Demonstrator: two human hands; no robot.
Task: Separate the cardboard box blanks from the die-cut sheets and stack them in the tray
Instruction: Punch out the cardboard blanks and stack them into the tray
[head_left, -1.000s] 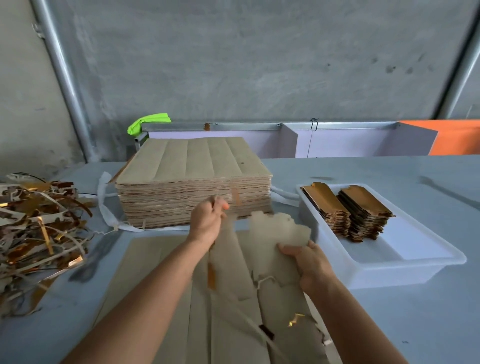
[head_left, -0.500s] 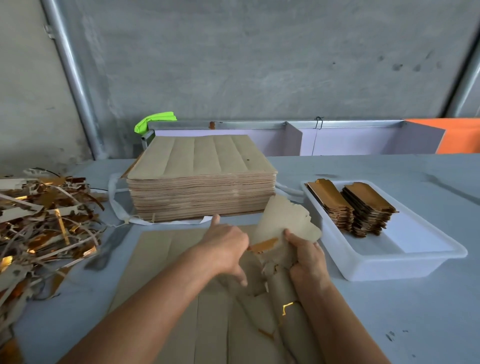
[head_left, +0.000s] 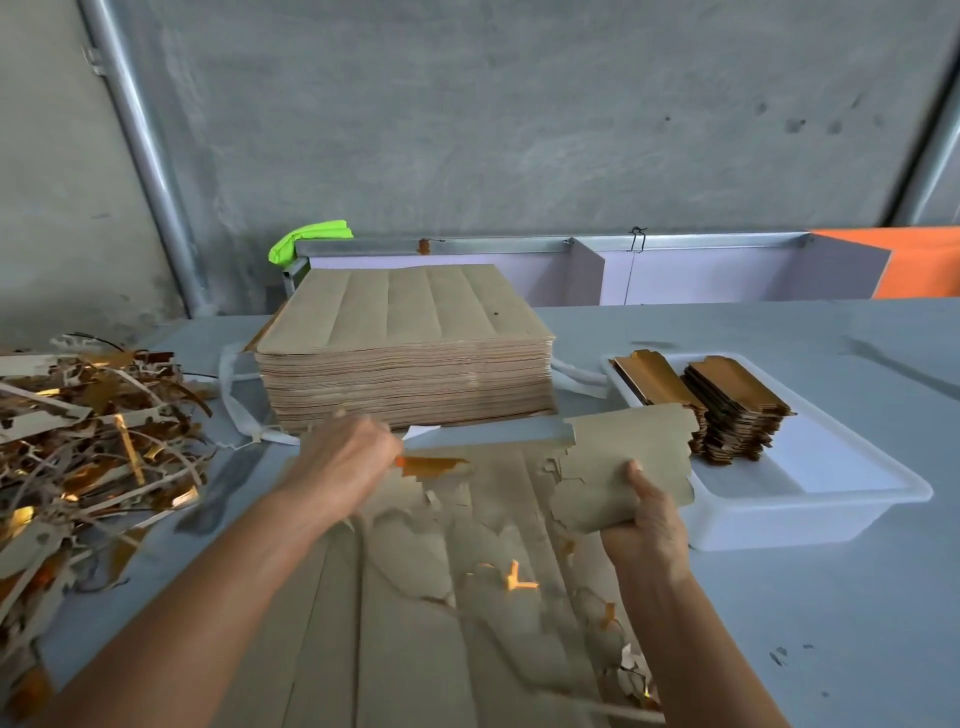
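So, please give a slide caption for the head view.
Right hand holds a box blank beside the tray; left hand grips waste.

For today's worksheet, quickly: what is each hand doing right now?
Left hand: gripping a strip of cardboard scrap.
Right hand: holding a cardboard blank beside the tray.

Right hand (head_left: 647, 519) pulled blank (head_left: 623, 462) rightward, free of sheet (head_left: 415, 597).
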